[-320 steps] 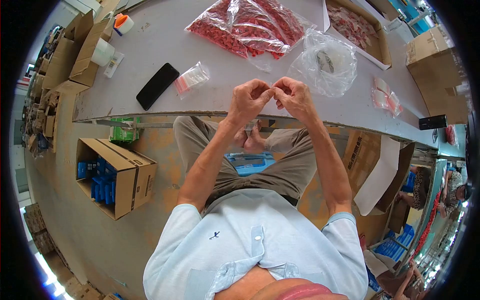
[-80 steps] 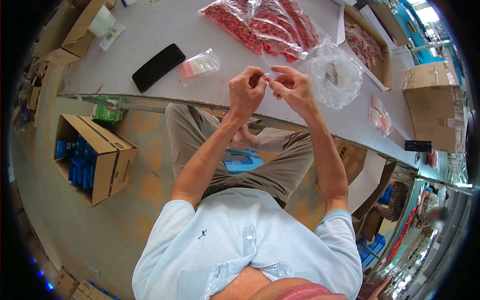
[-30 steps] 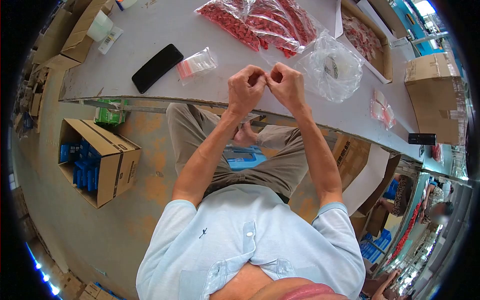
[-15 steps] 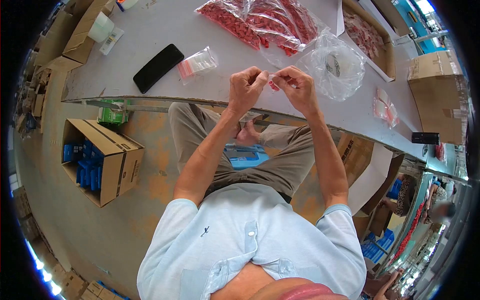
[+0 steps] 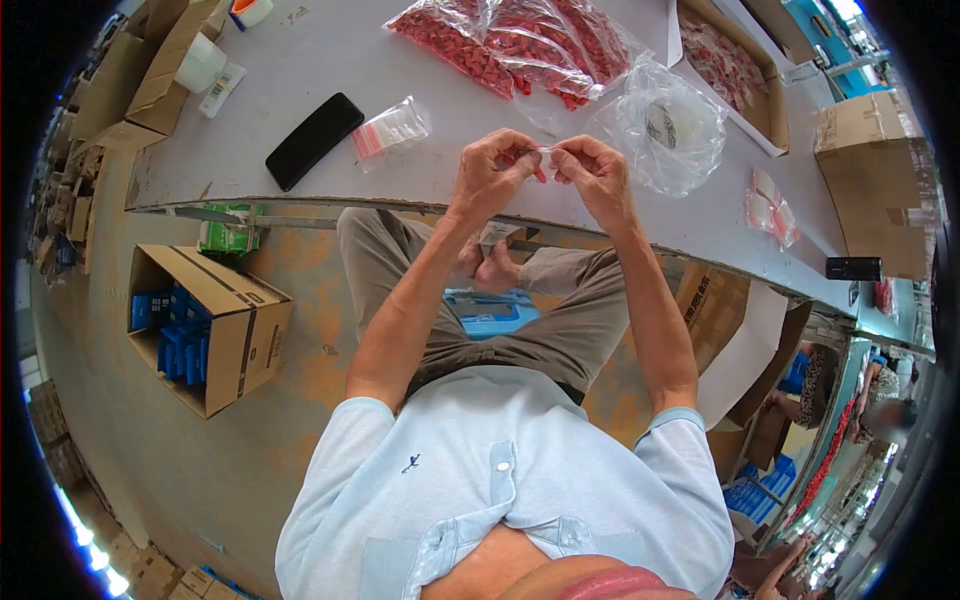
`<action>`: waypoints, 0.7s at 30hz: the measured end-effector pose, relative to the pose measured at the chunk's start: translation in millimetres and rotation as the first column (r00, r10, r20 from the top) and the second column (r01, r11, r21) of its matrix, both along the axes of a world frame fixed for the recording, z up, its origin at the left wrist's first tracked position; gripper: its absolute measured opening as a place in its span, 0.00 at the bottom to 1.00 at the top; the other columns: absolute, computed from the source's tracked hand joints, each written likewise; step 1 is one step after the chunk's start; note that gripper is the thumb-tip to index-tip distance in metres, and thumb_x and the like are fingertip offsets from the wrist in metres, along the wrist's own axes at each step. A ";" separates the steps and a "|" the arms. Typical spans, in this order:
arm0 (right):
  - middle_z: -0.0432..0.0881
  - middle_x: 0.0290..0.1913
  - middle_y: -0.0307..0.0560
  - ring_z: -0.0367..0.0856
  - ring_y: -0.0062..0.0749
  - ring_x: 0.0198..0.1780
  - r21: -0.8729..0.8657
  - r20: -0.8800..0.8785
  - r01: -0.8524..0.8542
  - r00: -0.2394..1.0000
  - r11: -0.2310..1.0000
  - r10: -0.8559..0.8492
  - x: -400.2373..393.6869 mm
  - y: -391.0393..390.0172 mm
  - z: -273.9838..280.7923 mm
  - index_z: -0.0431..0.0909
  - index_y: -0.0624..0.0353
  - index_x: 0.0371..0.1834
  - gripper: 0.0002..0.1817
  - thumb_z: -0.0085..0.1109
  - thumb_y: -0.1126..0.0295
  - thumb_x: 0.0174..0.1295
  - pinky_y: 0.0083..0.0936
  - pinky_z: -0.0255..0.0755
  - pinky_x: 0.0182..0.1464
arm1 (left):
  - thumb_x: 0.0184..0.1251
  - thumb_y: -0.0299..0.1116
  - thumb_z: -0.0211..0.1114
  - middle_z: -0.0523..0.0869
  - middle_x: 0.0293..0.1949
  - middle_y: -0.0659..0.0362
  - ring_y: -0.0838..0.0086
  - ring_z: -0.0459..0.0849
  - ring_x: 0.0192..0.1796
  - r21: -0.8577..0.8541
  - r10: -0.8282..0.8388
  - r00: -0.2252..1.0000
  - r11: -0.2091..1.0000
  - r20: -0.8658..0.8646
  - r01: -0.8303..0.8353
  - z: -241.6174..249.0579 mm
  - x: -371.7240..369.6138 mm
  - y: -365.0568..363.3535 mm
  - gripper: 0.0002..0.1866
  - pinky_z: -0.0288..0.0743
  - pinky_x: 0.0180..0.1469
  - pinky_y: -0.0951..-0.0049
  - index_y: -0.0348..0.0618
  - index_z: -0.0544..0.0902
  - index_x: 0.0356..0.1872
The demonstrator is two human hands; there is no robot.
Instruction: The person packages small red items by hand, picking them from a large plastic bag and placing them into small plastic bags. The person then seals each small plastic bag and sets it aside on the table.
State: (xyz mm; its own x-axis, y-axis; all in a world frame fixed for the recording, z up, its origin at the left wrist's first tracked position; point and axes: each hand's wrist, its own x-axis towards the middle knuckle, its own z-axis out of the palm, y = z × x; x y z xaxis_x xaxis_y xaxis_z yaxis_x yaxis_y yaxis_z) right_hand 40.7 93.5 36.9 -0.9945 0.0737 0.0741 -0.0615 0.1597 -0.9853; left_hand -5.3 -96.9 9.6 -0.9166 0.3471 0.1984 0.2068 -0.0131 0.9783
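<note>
Over the front of the table, my left hand point(image 5: 490, 175) and my right hand point(image 5: 597, 176) face each other with fingertips almost meeting. Both pinch the edge of a small clear plastic bag point(image 5: 546, 153) stretched between them. A small red piece point(image 5: 540, 175) shows just beneath my left fingertips; the rest of the bag is hidden by the fingers. Beyond my hands lies a large clear bag of red pieces point(image 5: 560, 55). A stack of small clear bags with red stripes point(image 5: 390, 132) rests left of my left hand. To the right sits a crumpled clear plastic bag point(image 5: 690, 130).
A black phone point(image 5: 314, 141) lies at the left of the table. At the back right stands an open carton point(image 5: 775, 110) of small filled bags. More red-striped bags point(image 5: 768, 208) lie near the right edge. A carton of blue packs point(image 5: 250, 340) stands on the floor.
My fingers have shifted on the small bag, my right fingertips drawing slightly rightward. The red showing between the hands now sits closer under my left fingertips.
</note>
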 end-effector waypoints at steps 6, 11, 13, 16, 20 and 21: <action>0.90 0.36 0.41 0.86 0.17 0.38 -0.022 0.005 -0.013 1.000 1.000 0.014 -2.4 -1.6 -6.4 0.88 0.63 0.46 0.07 0.68 0.71 0.73 0.19 0.83 0.42 | 0.71 0.24 0.72 0.91 0.37 0.61 0.82 0.87 0.38 0.029 -0.006 0.999 1.000 -0.035 0.007 2.5 0.0 0.3 0.05 0.83 0.42 0.79 0.37 0.89 0.45; 0.90 0.36 0.41 0.86 0.18 0.38 0.004 0.023 -0.029 0.999 1.000 0.029 -1.1 -3.2 -2.5 0.88 0.64 0.46 0.07 0.68 0.71 0.73 0.19 0.82 0.41 | 0.71 0.21 0.70 0.89 0.39 0.58 0.76 0.91 0.38 0.053 -0.040 0.998 0.998 -0.049 0.043 -1.7 -2.4 0.4 0.04 0.85 0.41 0.78 0.35 0.88 0.44; 0.89 0.36 0.41 0.85 0.19 0.37 0.005 0.030 -0.041 0.999 0.999 0.041 -1.1 -2.8 -0.5 0.88 0.64 0.46 0.07 0.68 0.71 0.73 0.18 0.82 0.40 | 0.71 0.21 0.70 0.89 0.39 0.58 0.75 0.92 0.39 0.056 -0.039 0.998 0.998 -0.047 0.042 -0.5 -2.1 0.5 0.04 0.85 0.41 0.77 0.35 0.88 0.43; 0.89 0.36 0.40 0.85 0.18 0.36 0.013 0.012 -0.064 0.998 0.998 0.064 -1.7 -4.4 -1.4 0.88 0.64 0.46 0.06 0.68 0.72 0.72 0.18 0.81 0.39 | 0.70 0.20 0.70 0.89 0.39 0.58 0.74 0.92 0.39 0.068 -0.053 0.998 0.996 -0.026 0.055 -0.4 -2.5 -0.8 0.04 0.86 0.41 0.77 0.34 0.88 0.43; 0.89 0.36 0.40 0.84 0.18 0.36 0.035 -0.043 -0.064 0.997 0.997 0.066 -1.9 -6.5 -12.4 0.88 0.63 0.44 0.05 0.68 0.74 0.71 0.19 0.80 0.39 | 0.71 0.20 0.69 0.88 0.39 0.59 0.74 0.92 0.38 0.060 -0.084 0.996 0.995 0.003 0.084 0.7 -2.1 -4.1 0.03 0.86 0.42 0.77 0.35 0.88 0.43; 0.89 0.35 0.40 0.84 0.17 0.36 0.052 -0.059 -0.027 0.998 0.998 0.030 -0.8 -9.4 -9.5 0.88 0.63 0.44 0.04 0.68 0.75 0.71 0.19 0.80 0.38 | 0.71 0.20 0.69 0.88 0.39 0.59 0.74 0.92 0.38 0.059 -0.083 0.997 0.995 0.003 0.083 -1.6 -2.8 -3.8 0.03 0.86 0.42 0.77 0.35 0.88 0.43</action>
State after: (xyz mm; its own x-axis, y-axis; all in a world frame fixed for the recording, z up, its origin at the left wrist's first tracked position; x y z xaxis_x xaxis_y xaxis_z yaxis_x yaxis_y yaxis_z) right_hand 39.9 84.1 27.4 -0.9898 0.0402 0.1368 -0.1257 0.2076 -0.9701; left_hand -8.1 -100.7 8.0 -0.8861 0.4103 0.2158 0.1973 -0.0874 0.9764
